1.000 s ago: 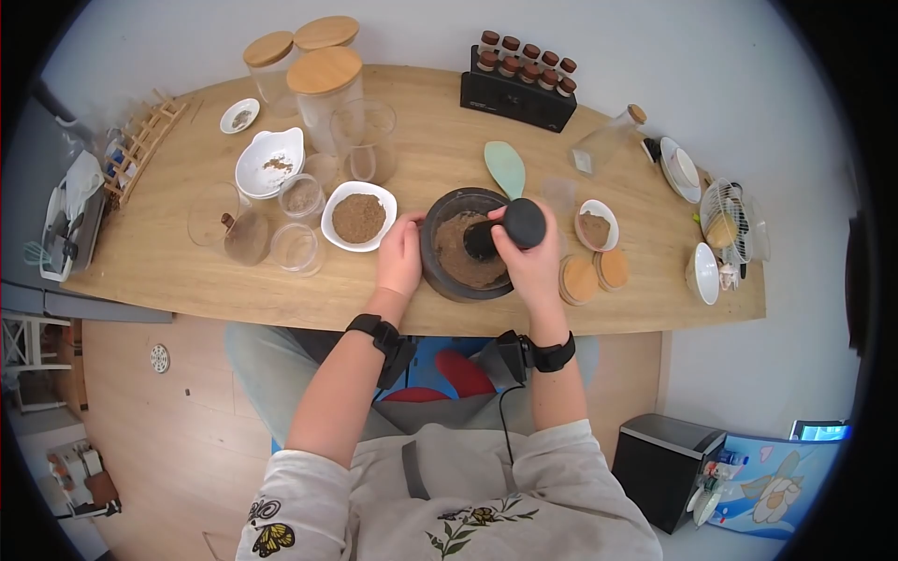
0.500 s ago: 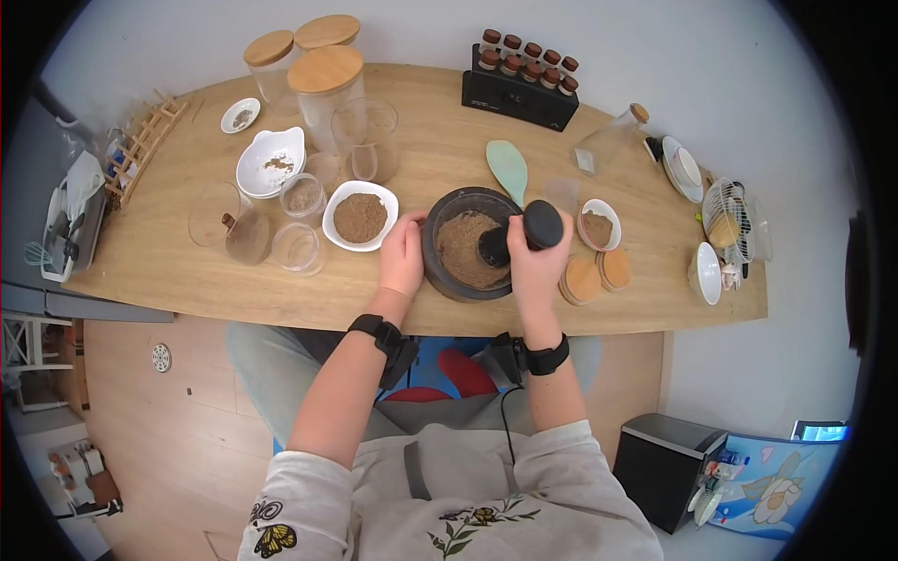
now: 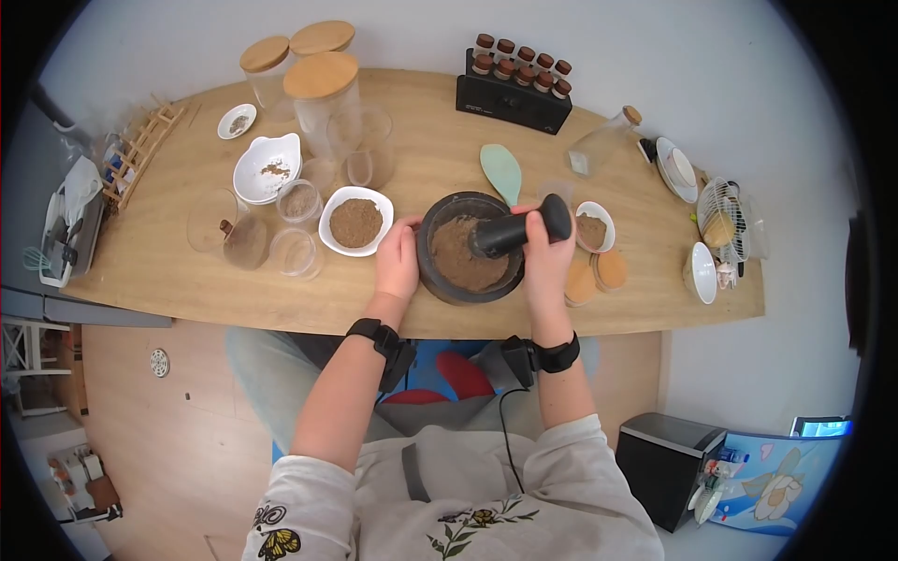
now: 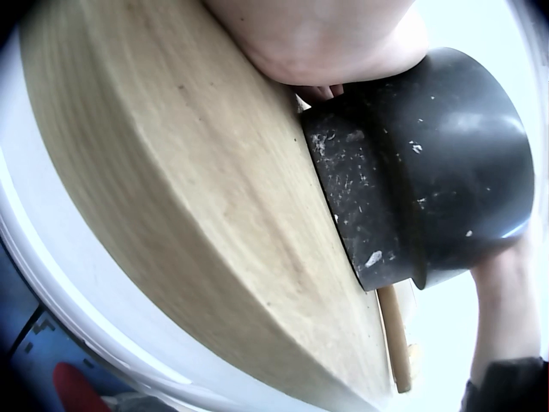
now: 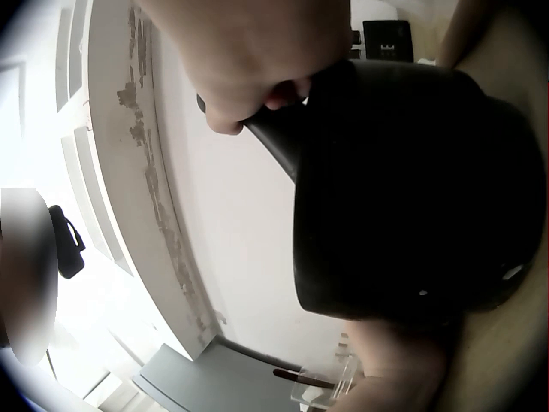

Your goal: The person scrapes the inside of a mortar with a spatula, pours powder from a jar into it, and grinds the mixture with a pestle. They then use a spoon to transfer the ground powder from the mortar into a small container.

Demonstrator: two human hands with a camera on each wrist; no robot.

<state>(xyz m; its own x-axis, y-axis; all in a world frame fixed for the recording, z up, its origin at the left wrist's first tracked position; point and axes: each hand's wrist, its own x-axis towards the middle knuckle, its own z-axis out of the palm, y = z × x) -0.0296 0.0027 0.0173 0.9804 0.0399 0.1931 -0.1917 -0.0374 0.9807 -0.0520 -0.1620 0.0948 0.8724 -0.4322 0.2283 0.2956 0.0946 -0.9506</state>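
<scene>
Mortar near powder bowl, spatula, lids

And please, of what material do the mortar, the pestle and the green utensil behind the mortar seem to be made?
Mortar: likely polished stone, as its black wall shines softly under pale marks; coated metal is possible. Pestle: perhaps the same stone, being smooth and black, though plastic cannot be excluded. Green utensil: probably matte silicone or plastic, given its even, pale colour without grain.

A pale, short-sleeved shirt bears butterfly prints above black wristbands.
</scene>
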